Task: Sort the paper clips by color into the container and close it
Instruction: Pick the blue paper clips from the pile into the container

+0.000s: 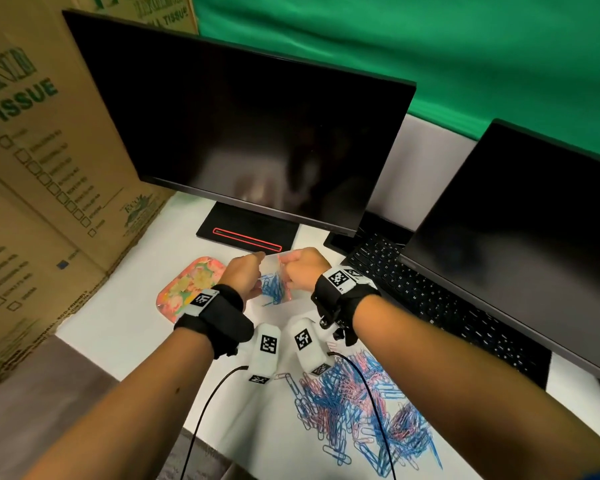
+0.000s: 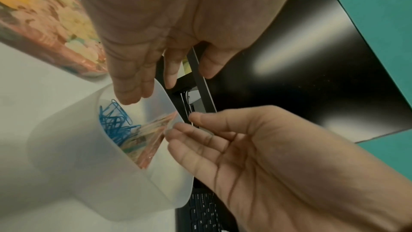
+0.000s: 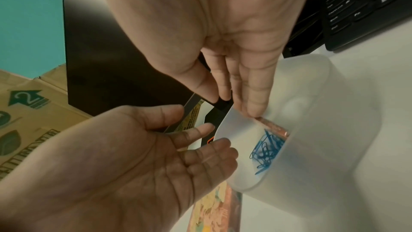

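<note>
Between my hands I hold a translucent plastic container [image 1: 273, 268] [image 2: 78, 147] [image 3: 323, 130] just above the white desk. Blue paper clips [image 1: 271, 289] [image 2: 116, 123] [image 3: 265, 153] fill one side of it and pink clips [image 2: 153, 140] [image 3: 274, 126] the other. My left hand [image 1: 253, 268] [image 2: 142, 85] [image 3: 211, 135] grips the thin upper wall on its left. My right hand [image 1: 291, 268] [image 2: 187, 123] [image 3: 245, 105] pinches the rim on the right between thumb and forefinger. A loose pile of mixed blue and pink clips [image 1: 361, 403] lies near me at the right.
A floral tray [image 1: 187, 289] [image 2: 44, 24] lies left of the container. A dark monitor [image 1: 250, 133] on its stand rises just behind my hands. A keyboard [image 1: 430, 299] and a second screen [image 1: 534, 254] stand to the right. Cardboard boxes [image 1: 32, 168] wall off the left.
</note>
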{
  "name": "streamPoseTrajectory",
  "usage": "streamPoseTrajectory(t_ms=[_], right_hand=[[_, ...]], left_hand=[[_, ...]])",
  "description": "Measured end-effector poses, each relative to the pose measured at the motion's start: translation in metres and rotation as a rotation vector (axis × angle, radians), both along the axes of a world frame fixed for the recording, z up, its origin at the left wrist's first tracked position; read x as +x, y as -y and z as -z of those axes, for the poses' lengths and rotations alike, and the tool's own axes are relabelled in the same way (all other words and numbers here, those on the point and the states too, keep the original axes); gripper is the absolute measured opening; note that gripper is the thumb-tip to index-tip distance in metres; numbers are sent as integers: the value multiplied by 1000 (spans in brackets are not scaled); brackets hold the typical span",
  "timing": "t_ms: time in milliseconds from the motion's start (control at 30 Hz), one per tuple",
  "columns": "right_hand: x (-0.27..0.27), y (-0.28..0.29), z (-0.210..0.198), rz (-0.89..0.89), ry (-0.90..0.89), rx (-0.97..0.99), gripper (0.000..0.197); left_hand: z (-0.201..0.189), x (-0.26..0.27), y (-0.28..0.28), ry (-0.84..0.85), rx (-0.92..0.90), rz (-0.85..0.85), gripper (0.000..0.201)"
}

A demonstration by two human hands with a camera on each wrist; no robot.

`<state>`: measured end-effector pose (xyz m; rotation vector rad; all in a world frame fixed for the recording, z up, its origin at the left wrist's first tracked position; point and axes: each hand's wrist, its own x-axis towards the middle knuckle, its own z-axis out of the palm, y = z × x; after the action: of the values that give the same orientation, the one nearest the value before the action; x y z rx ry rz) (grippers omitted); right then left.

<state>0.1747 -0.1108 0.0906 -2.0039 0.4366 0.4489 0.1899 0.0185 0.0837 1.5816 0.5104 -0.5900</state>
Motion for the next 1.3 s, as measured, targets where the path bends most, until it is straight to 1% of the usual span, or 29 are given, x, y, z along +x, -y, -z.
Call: streamPoseTrajectory(t_ms=[67,133,167,233,267,333,400,467,500,533,633,700,767,833,867,933,1000,1067,1100,1167,1233,1300], right_hand=[[-7,10,2,7,26,-13,29],[-17,24,5,67,40,51,24],[-24,32,8,96,41,81,22],[-45,48,12,128,46,98,25],[-58,55,13,117,55,74,28],[-87,68,17,79,77,-33,31],[-120,80,22,35,77,-152,27],[-155,90,27,-49,68,-266,21],[-173,93,32,-119,73,-333,21],[-193,95,38,-195,93,-404,23],[-250,89,68,-457,235,-591,42],[-276,81,85,-634,219,-708,59],[-287,76,94,-698,188,-812,69],[-293,82,103,-694,163,-848,72],[-294,87,106,-678,152,-863,71],[-294,100,107,-650,136,-870,70],[-293,110,103,-633,108,-883,69],[-292,117,102,-619,126,-916,66],[-290,119,102,-595,149,-909,62],[-286,118,99,-509,183,-829,49],[-281,114,96,-434,298,-778,31],[-278,107,95,-423,440,-751,16]], left_hand=[[-4,-3,2,52,47,44,31],[-6,-10,5,117,57,68,27],[-6,-16,7,167,63,109,22],[-1,-32,12,306,99,279,15],[2,-41,13,376,118,385,16],[11,-59,17,511,187,623,22],[23,-77,17,620,307,846,23],[36,-94,16,682,418,1037,14],[42,-103,15,716,471,1122,12],[49,-113,14,758,517,1206,14],[76,-144,11,955,554,1417,38],[94,-159,8,1055,617,1536,47],[109,-162,2,1097,701,1585,56],[116,-156,-1,1066,723,1623,70],[115,-152,-2,1042,720,1634,74],[111,-144,-4,969,693,1636,76],[109,-139,-4,953,679,1569,76],[106,-136,-6,965,668,1438,70],[104,-134,-7,972,665,1365,63],[100,-131,-10,1002,667,1256,43],[96,-131,-13,1010,694,1228,29],[97,-133,-16,1000,715,1256,27]])
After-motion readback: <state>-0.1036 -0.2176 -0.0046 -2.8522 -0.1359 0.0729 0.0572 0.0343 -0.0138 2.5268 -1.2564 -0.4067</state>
